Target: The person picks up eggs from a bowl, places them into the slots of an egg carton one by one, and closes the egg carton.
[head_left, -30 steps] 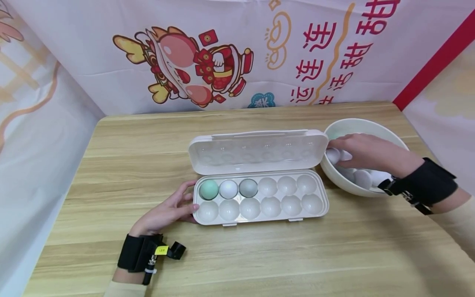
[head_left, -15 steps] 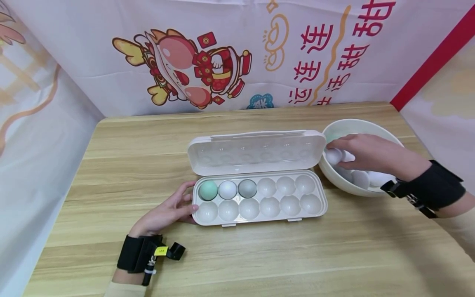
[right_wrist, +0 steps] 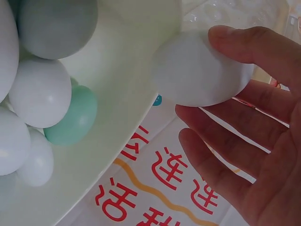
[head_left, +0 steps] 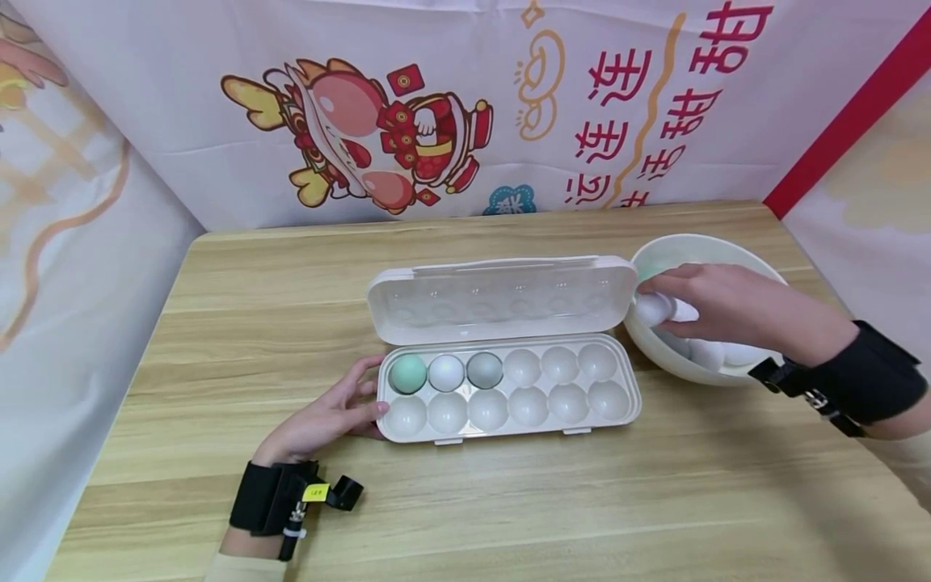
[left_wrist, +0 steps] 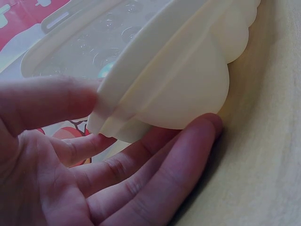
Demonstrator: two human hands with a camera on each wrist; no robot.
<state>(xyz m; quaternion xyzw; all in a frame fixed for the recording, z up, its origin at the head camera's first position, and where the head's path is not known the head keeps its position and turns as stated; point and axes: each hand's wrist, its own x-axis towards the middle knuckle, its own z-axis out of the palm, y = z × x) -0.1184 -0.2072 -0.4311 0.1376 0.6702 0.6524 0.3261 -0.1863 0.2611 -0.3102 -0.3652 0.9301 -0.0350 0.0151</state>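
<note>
With thumb and fingers my right hand (head_left: 730, 303) holds a white egg (right_wrist: 202, 70) at the left side of the cream bowl (head_left: 684, 372). In the right wrist view that egg is apart from the bowl's other eggs. My left hand (head_left: 327, 412) grips the left end of an open egg box (head_left: 509, 388), thumb on the rim and fingers against its underside in the left wrist view. In the box's back row, from the left, sit a green egg (head_left: 409, 373), a white egg (head_left: 447, 373) and a grey egg (head_left: 485, 370); the other cups hold no eggs.
The box's clear lid (head_left: 502, 303) stands raised behind it, its right end beside the bowl. Several white, grey and green eggs lie in the bowl, including a green egg (right_wrist: 75, 117). A printed cloth (head_left: 451, 178) hangs behind the wooden table (head_left: 509, 509).
My right wrist has shifted slightly right and toward me, with the white egg still held at the bowl. My left hand and the egg box have stayed in place.
</note>
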